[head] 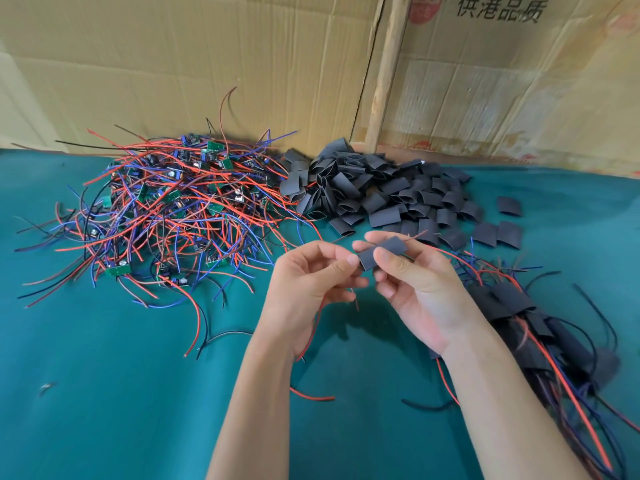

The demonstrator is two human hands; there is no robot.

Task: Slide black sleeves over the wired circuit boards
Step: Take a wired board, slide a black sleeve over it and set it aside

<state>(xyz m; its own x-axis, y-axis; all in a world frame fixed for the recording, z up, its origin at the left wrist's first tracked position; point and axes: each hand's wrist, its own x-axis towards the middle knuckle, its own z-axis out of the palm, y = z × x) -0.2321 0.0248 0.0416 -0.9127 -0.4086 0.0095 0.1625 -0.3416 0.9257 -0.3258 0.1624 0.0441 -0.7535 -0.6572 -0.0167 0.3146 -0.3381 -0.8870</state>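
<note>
1. Centrally, the right hand (412, 289) pinches a black sleeve (381, 252) between its thumb and fingertips, palm turned up, holding it above the worktop (104, 393).
2. Just to its left, the left hand (308, 282) has its fingers curled, their tips meeting the sleeve's near end; red wires (317, 327) run down from this grip past the wrist.
3. A thin wire end pokes out of the sleeve's far end, so a board appears to sit inside, though the board itself is hidden.
4. Behind the hands, a heap of loose black sleeves (374, 192) lies on the worktop, a few scattered singly to its right.
5. Left of that heap, a tangled pile of wired circuit boards (166, 209) spreads wide, red, blue and black leads sticking out all round small green boards.
6. Right of the right forearm, a cluster of already sleeved boards (519, 323) lies with its wires trailing toward the near edge.
7. A green cloth covers the worktop, and flattened cardboard (207, 64) stands along the back, printed characters at upper right.
</note>
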